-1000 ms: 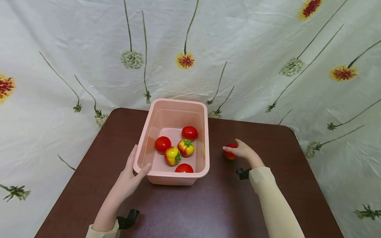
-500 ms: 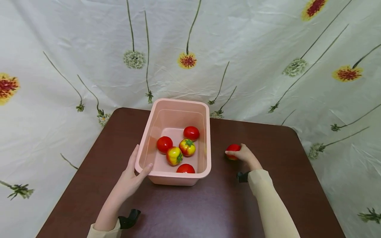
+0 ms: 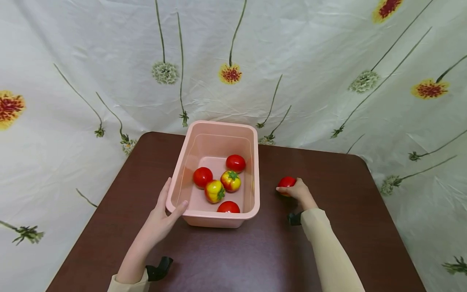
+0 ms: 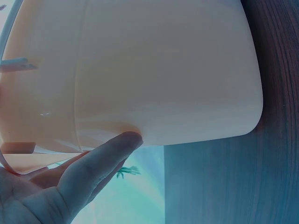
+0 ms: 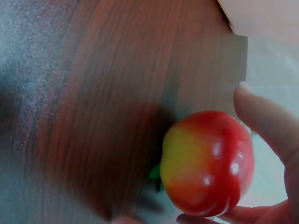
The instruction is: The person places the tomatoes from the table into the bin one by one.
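A pink plastic bin [image 3: 215, 221] stands on the table with several red or red-and-yellow pieces in it; two show green leafy tops. My left hand [image 3: 160, 217] rests at the bin's near left corner in the head view, thumb along the near side and fingers along the left side. The left wrist view has a straight digit of this hand [image 4: 93, 172] touching the bin's wall. To the bin's right, my right hand [image 3: 300, 192] holds a red-and-yellow bell pepper [image 3: 287, 182] low at the table. Up close in the right wrist view, this bell pepper [image 5: 205, 163] has a green stem.
The dark brown tabletop [image 3: 233, 259] reaches out around the bin on both sides. Behind it hangs a white cloth [image 3: 310, 52] printed with flowers. Each wrist wears a dark strap mount, such as the black piece [image 3: 159, 268] at the left wrist.
My right hand has come down over the bell pepper and its fingers have closed around it. The left hand and the bin keep their place; the head view has shifted slightly.
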### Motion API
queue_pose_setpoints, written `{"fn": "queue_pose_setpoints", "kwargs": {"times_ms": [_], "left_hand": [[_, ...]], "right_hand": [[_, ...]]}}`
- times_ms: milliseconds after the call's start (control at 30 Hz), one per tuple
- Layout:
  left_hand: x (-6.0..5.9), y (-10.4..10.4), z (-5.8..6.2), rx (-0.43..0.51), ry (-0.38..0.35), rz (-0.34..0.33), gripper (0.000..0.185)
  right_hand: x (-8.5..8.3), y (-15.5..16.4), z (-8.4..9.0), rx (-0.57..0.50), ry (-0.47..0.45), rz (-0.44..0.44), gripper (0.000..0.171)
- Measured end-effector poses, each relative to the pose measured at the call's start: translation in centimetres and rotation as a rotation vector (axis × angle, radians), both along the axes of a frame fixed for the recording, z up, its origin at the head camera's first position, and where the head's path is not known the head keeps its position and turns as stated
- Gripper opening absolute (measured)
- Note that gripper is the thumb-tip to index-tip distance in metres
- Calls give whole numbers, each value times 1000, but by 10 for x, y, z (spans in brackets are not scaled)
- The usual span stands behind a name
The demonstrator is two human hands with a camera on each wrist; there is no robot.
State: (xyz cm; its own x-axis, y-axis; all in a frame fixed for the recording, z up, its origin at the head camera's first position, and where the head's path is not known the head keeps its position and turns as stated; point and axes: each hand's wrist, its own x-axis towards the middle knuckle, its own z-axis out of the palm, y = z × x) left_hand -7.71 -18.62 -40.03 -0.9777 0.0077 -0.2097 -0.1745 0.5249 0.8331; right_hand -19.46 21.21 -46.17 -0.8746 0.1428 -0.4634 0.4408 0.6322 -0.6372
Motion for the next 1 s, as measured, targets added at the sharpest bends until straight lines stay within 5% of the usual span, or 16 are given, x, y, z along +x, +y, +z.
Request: {"fn": "queue_pose_setpoints", "kwargs": {"times_ms": [700, 1000], "left_hand": [[0, 1, -1, 19, -4, -4, 97], [-1, -1, 0, 14, -18, -4, 98]], "right_hand": [[3, -7, -5, 116, 32, 6, 85], [4, -10, 1, 66, 64, -24, 86]]}}
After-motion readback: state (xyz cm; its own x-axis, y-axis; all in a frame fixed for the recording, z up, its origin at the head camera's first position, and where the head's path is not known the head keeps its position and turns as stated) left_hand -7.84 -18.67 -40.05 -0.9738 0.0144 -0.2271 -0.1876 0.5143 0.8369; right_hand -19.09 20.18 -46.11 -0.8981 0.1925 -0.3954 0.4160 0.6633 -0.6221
